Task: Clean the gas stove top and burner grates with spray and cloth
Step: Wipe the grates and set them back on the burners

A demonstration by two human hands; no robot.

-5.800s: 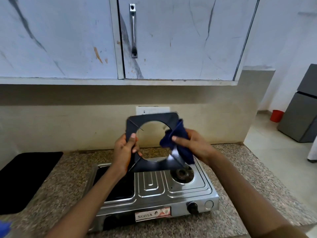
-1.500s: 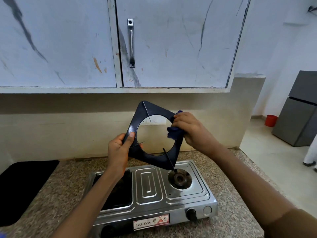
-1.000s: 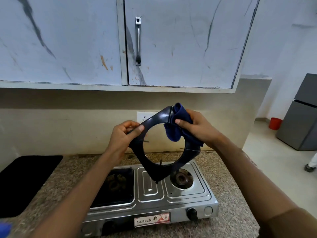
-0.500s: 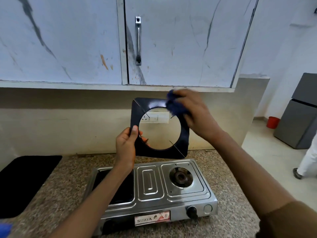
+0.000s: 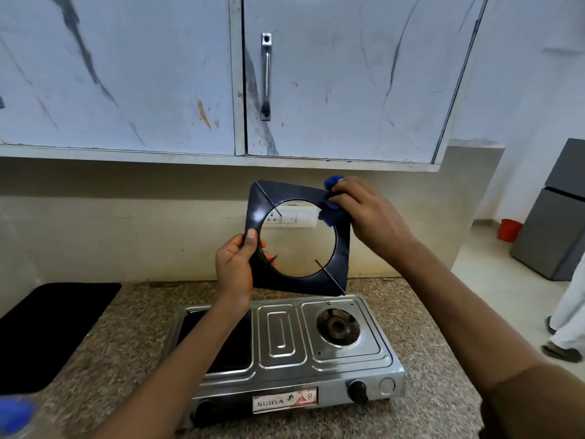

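While the left hand (image 5: 235, 267) grips the lower left edge of the dark square burner grate (image 5: 299, 237), thumb on its front face, the grate is held upright in the air above the back of the gas stove (image 5: 285, 346), clear of it. Pressed against the grate's upper right corner, the right hand (image 5: 367, 213) holds a bunched blue cloth (image 5: 330, 207). Directly below the grate, the stove's right burner (image 5: 337, 326) sits uncovered, and the stove rests on a speckled counter (image 5: 126, 343).
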